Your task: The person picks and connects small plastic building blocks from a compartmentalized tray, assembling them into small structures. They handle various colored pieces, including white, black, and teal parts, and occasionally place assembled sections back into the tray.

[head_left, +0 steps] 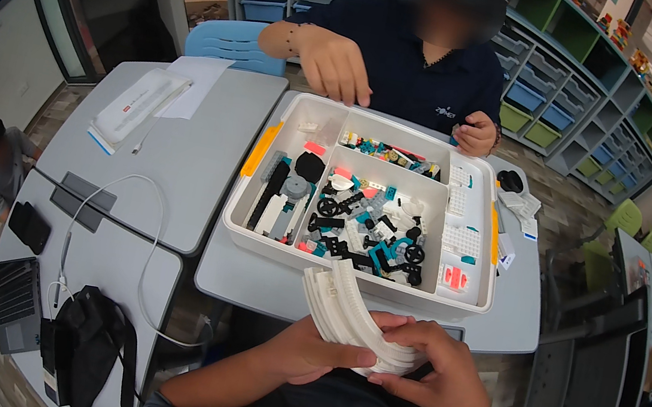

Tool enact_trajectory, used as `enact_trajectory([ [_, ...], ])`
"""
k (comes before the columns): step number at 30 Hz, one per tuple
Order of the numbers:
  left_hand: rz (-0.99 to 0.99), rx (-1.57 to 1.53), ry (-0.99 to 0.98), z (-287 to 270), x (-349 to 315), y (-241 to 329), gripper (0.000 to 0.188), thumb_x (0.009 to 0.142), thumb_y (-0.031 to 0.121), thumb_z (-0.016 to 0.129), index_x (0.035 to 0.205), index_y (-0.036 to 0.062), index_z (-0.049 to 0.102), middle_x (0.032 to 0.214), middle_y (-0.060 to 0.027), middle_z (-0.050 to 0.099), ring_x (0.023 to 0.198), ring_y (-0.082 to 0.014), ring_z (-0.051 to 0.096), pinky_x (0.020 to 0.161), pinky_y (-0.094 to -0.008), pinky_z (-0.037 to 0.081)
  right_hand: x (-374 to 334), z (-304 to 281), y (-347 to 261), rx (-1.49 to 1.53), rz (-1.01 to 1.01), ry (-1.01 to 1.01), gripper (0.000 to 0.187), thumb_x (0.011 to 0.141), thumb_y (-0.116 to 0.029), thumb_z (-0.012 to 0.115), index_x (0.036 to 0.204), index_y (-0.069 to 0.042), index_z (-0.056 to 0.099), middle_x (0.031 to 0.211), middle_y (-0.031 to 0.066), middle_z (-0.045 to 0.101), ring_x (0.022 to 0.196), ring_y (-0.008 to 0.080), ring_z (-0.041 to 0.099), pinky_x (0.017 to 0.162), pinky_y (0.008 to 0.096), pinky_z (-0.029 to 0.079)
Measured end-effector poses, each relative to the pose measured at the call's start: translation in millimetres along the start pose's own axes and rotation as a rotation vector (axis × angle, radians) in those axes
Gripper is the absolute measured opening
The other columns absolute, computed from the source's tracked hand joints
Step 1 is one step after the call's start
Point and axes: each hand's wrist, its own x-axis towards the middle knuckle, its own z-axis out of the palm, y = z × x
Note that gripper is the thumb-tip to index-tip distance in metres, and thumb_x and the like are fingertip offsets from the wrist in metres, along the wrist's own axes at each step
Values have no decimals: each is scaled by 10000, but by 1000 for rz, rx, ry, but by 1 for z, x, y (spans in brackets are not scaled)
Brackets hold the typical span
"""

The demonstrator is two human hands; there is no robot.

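A stack of curved white plastic building pieces (345, 316) is held between both hands, just in front of the near edge of a white sorting box (315, 267). My left hand (317, 352) is closed on the stack from the left, thumb laid across its front. From the right, my right hand (441, 368) grips the same stack near its lower end. Inside the box, a large middle compartment holds mixed building bricks (370, 224) in white, black, grey and teal. Longer grey and black parts (282, 204) lie in the left compartment.
Across the table a person (430, 56) reaches one hand over the box's far edge and holds something small in the other. A white cable (150, 260) loops over the tables at left, near a black bag (97, 338) and a laptop (16, 302). A light-blue chair (228, 42) stands behind.
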Motion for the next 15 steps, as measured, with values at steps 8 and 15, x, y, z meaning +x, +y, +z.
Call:
enact_trajectory([
  [8, 6, -59, 116, -6, -1, -9, 525, 987, 140, 638, 1434, -61, 448, 1469, -189, 489, 1366, -257, 473, 1134, -415, 391, 3, 2, 10, 232, 147, -38, 506, 765, -113, 870, 1205, -67, 626, 1120, 119, 704, 1064, 227, 692, 879, 326, 546],
  [15, -4, -53, 165, -2, 4, -6, 644, 996, 253, 624, 1495, -49, 351, 1546, -256, 358, 1442, -339, 372, 1176, -491, 332, -1, 8, 17, 247, 180, 64, 466, 803, -87, 834, 1232, -70, 655, 1116, 102, 724, 985, 170, 698, 835, 307, 549],
])
